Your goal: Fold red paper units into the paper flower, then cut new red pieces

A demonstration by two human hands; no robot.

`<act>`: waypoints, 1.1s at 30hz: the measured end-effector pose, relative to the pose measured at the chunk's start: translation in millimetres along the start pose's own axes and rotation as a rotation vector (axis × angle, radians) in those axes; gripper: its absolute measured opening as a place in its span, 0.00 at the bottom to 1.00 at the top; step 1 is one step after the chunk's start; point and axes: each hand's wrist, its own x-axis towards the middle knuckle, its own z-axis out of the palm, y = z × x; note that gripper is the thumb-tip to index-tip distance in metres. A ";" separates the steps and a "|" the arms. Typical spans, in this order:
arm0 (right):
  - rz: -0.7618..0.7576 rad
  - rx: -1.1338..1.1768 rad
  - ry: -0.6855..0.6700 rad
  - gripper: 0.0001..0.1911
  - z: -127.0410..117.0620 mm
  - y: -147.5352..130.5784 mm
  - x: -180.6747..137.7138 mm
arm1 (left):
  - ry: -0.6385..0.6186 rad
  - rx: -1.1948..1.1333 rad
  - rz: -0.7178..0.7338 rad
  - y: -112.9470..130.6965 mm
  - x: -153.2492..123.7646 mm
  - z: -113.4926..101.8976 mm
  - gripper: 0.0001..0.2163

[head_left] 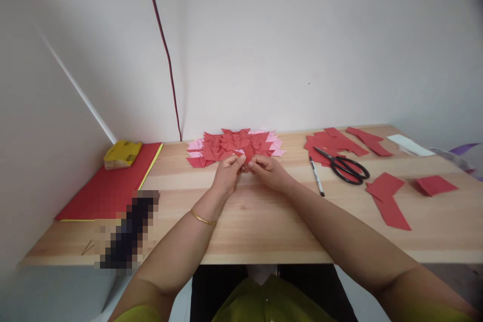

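Both hands meet at the middle of the table, over its far half. Between them they pinch a small folded piece of red paper (248, 153); its lower part is hidden by the fingers. My left hand (228, 170), with a thin gold bangle on the wrist, is closed on the paper's left side. Closed on the right side is my right hand (268, 171). Just beyond the hands lies a pile of folded red and pink paper pieces (215, 143), pointed at their ends and set in rows near the wall.
Black-handled scissors (349, 170), a marker pen (317, 177) and red paper scraps (390, 188) lie on the right, with a folded red square (435, 185) and a white strip (410, 145) beyond. Left are stacked red sheets (109, 188), a yellow packet (123, 154) and a blurred dark object (130, 231).
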 end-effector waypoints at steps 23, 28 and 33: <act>0.004 -0.033 0.120 0.16 4.9 6.4 -0.3 | 0.064 -0.037 0.014 13.2 9.3 -13.5 0.13; -0.024 -0.045 0.073 0.14 5.7 8.6 0.6 | -0.019 0.033 -0.030 0.4 3.5 -5.0 0.11; 0.002 -0.046 0.171 0.09 4.8 4.0 1.1 | 0.024 0.264 0.091 4.4 3.3 -6.6 0.10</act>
